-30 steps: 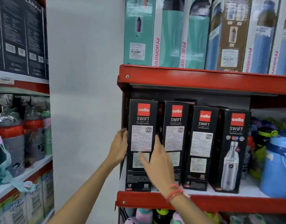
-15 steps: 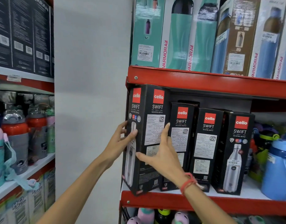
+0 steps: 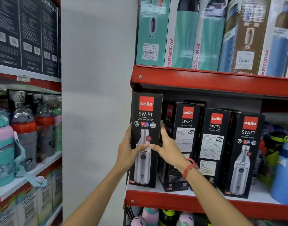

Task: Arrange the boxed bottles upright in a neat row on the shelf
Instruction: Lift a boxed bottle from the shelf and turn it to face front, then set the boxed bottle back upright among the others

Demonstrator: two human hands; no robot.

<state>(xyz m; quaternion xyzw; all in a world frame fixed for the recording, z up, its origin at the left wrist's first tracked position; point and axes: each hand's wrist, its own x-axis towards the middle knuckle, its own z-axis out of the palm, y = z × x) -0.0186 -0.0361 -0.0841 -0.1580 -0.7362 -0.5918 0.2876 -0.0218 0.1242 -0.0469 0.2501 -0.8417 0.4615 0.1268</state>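
Several black Cello Swift bottle boxes stand upright on the red shelf (image 3: 156, 197). The leftmost box (image 3: 145, 115) shows its bottle-picture front and stands at the shelf's left end. My left hand (image 3: 128, 154) grips its left edge, thumb across the front. My right hand (image 3: 168, 146) holds its right edge, thumb on the front, fingers between it and the second box (image 3: 185, 144). A third box (image 3: 211, 144) shows its label side. The fourth box (image 3: 245, 152) shows its picture front.
Teal and blue Varmora boxes (image 3: 185, 38) fill the shelf above. A blue jug (image 3: 285, 173) and coloured bottles stand at the right of the black boxes. A white pillar (image 3: 97, 103) borders the shelf's left end; beyond it, a second rack holds kids' bottles (image 3: 24, 136).
The leftmost box has been turned from its label side to its picture front, and set back upright at the shelf's left end. Both hands stayed on it.
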